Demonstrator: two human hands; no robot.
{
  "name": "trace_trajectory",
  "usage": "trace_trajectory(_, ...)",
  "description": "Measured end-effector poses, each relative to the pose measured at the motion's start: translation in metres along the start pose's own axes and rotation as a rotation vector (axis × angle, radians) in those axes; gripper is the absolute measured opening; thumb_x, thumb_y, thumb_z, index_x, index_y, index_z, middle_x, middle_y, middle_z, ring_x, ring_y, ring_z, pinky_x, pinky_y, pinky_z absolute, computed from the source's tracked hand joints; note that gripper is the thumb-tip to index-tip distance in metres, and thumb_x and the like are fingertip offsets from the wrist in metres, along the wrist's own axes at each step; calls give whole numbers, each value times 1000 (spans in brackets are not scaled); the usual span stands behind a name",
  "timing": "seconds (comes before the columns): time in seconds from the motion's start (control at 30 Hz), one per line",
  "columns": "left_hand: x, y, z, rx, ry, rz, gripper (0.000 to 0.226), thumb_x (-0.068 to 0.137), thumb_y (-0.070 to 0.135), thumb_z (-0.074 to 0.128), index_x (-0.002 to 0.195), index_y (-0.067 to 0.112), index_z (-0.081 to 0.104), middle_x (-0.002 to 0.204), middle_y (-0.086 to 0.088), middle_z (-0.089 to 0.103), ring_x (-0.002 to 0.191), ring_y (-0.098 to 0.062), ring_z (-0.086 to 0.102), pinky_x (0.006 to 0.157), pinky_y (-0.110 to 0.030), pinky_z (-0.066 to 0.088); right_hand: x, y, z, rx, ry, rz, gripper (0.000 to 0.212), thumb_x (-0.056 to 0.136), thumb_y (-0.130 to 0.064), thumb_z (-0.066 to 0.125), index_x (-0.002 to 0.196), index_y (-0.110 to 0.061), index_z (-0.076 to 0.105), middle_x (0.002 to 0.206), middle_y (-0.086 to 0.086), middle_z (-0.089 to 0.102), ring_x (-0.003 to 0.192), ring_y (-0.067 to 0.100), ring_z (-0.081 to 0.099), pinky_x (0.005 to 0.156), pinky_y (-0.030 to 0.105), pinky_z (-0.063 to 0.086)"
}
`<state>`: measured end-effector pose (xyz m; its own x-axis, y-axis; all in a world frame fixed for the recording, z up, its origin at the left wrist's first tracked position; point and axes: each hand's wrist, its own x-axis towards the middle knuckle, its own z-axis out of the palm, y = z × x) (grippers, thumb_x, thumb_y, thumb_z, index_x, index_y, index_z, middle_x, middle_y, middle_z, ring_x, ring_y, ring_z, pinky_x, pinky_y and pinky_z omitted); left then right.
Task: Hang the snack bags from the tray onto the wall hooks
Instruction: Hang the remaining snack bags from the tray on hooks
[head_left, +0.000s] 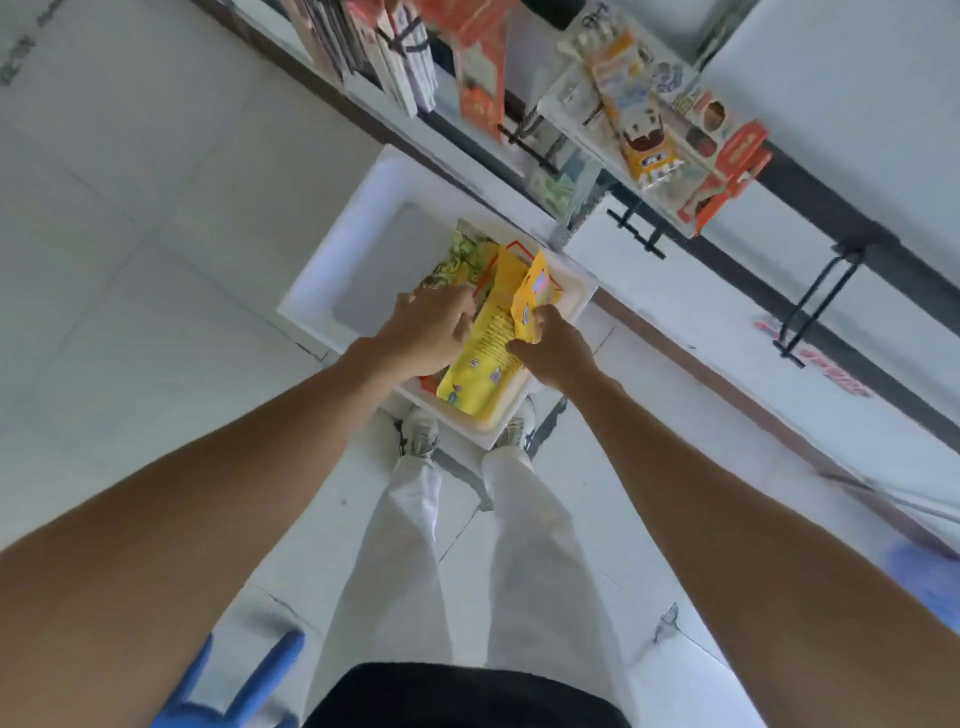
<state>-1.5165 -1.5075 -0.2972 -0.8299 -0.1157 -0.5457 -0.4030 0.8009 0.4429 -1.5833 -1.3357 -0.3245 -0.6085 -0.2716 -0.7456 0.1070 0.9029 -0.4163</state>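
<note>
A white tray (337, 260) sits on the floor in front of my feet, with several snack bags piled at its near right end. My right hand (558, 351) pinches the lower edge of a small yellow bag (532, 293) and holds it upright above the pile. My left hand (431, 327) reaches into the tray with fingers curled down onto the bags; what it grips is hidden. A large yellow bag (483, 364) lies flat between my hands. A green bag (460, 260) lies behind it. Black wall hooks (636, 231) stick out to the right.
Bags hang from upper hooks: an orange pack (480, 78), a yellow pack (641, 135) and a red pack (732, 166). A longer bare black hook (818, 306) stands further right. My legs and shoes (418, 434) are just behind the tray.
</note>
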Motion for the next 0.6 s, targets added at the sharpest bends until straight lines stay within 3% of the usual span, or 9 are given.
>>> trace_trajectory(0.07, 14, -13, 14, 43, -26, 55, 33, 98, 18, 53, 131, 14, 52, 111, -7, 64, 102, -25, 63, 102, -50, 43, 20, -2, 18, 45, 85, 31, 74, 90, -33, 66, 151, -16, 28, 144, 12, 47, 127, 34, 50, 85, 34, 38)
trace_trajectory(0.17, 27, -29, 27, 102, -32, 117, 53, 97, 20, 54, 147, 18, 37, 128, -6, 58, 112, -26, 58, 105, -49, 40, 41, -4, 42, 160, 229, 65, 76, 86, -23, 68, 150, -17, 27, 141, 12, 46, 122, 35, 52, 81, 33, 38)
trace_trajectory(0.3, 37, -44, 29, 23, -69, 194, 55, 99, 16, 50, 150, 20, 32, 138, -10, 53, 113, -26, 58, 97, -42, 45, 61, -3, 72, 202, 343, 116, 74, 88, -24, 66, 152, -22, 29, 150, 10, 42, 125, 34, 48, 90, 33, 39)
trace_trajectory(0.37, 37, -49, 25, -9, -56, 220, 55, 98, 11, 48, 150, 21, 34, 135, -8, 57, 107, -25, 59, 94, -39, 47, 63, -2, 84, 196, 429, 110, 59, 93, -23, 60, 148, -25, 40, 152, 7, 44, 123, 32, 51, 87, 29, 38)
trace_trajectory(0.47, 39, -51, 18, -14, -76, 210, 56, 99, 11, 46, 152, 19, 31, 145, -5, 51, 119, -24, 57, 100, -35, 42, 60, -1, 86, 210, 543, 108, 45, 98, -12, 47, 139, -30, 57, 125, 11, 66, 104, 32, 62, 72, 28, 39)
trace_trajectory(0.6, 38, -54, 9, 4, -78, 230, 57, 99, 14, 48, 153, 19, 30, 152, -4, 43, 132, -23, 48, 107, -39, 41, 43, 0, 74, 236, 491, 137, 41, 99, -13, 44, 131, -29, 65, 107, 15, 71, 94, 37, 63, 67, 30, 40)
